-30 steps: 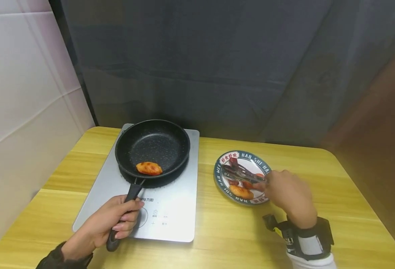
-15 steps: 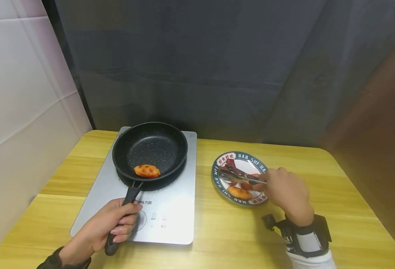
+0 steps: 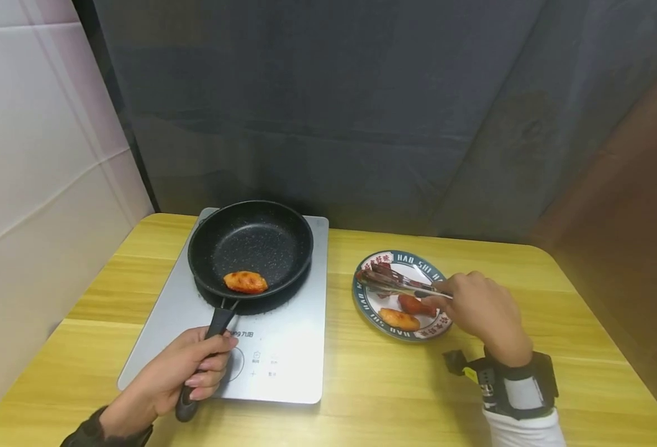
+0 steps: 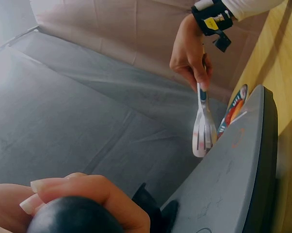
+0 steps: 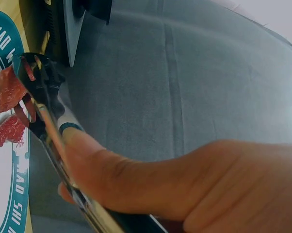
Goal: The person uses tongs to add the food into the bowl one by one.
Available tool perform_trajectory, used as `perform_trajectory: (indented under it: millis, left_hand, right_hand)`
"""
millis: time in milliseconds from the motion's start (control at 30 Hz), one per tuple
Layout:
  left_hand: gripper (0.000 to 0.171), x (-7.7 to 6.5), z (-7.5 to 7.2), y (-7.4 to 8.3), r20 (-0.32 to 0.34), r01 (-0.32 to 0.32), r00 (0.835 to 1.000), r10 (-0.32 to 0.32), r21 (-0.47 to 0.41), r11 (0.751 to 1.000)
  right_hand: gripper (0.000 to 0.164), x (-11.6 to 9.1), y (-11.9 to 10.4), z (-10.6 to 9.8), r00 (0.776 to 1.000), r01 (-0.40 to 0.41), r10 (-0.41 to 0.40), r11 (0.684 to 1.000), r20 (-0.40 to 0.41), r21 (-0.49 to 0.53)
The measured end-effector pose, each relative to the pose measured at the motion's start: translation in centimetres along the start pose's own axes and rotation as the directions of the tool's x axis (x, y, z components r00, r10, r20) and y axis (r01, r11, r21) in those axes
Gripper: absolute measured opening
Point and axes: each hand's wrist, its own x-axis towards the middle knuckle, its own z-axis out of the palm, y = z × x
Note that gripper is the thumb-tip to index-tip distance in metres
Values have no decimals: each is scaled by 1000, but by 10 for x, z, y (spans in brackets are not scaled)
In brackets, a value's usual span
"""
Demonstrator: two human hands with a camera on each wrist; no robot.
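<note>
My left hand (image 3: 183, 369) grips the black handle of a frying pan (image 3: 256, 245). The browned chicken wing (image 3: 245, 282) lies in the pan near the handle side. My right hand (image 3: 482, 313) holds metal tongs (image 3: 401, 286), whose slotted heads reach over a round plate (image 3: 360, 310) with a green lettered rim. In the right wrist view the tongs (image 5: 46, 97) are beside a dark red meat piece (image 5: 9, 90); whether they pinch it I cannot tell. An orange-yellow wing (image 3: 398, 320) and a small red drumstick (image 3: 416, 305) rest on the plate's near side.
Under the pan is a flat silver induction cooker (image 3: 300, 347) with touch markings. A wooden table (image 3: 373, 397) bears the cooker and plate, with a strip of tabletop between them. Dark cloth (image 3: 328, 124) hangs behind, and a pale cloth (image 3: 43, 136) stands at the left.
The tongs have shifted slightly up and left over the plate, and more of the red drumstick shows below them. My left hand keeps its grip on the pan handle.
</note>
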Motion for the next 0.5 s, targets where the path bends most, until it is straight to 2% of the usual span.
perform_trajectory:
  millis: [167,500]
  left_hand:
    - [16,1,1,1,-8,0,1000,0,7,1000]
    - [17,0,2,1,-16,2,1000,-2,4,1000]
  right_hand:
    - [36,1,3,-3,1000,7,-7,1000,14,13]
    - [47,-1,8,-10,998,-44,43,999,36,29]
